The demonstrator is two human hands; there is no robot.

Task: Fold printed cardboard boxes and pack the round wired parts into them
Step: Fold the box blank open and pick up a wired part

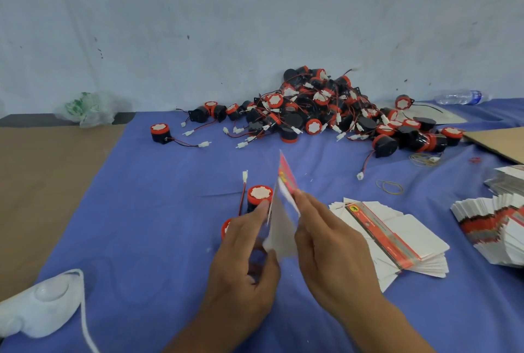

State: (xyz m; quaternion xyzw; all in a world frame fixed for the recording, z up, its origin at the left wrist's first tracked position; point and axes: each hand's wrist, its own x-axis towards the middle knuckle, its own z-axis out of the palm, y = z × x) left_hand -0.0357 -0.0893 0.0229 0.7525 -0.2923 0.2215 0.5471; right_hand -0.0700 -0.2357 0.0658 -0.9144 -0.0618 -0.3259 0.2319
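Observation:
Both hands hold one flat printed cardboard box blank (282, 219), white inside with a red printed face, standing on edge above the blue cloth. My left hand (243, 262) grips its left side between thumb and fingers. My right hand (329, 242) pinches its right side near the top. Just behind my left hand stands a round black-and-red wired part (258, 196), its wire and white plug (244, 176) pointing up. A second such part (226, 228) peeks out left of my left hand. A big pile of these wired parts (320, 108) lies against the far wall.
A fanned stack of flat box blanks (397, 239) lies right of my hands, with more stacks (499, 228) at the right edge. Rubber bands (390, 186), a white face mask (42, 301), a plastic bag (88, 110), a water bottle (459, 97) and brown cardboard (502, 142) lie around.

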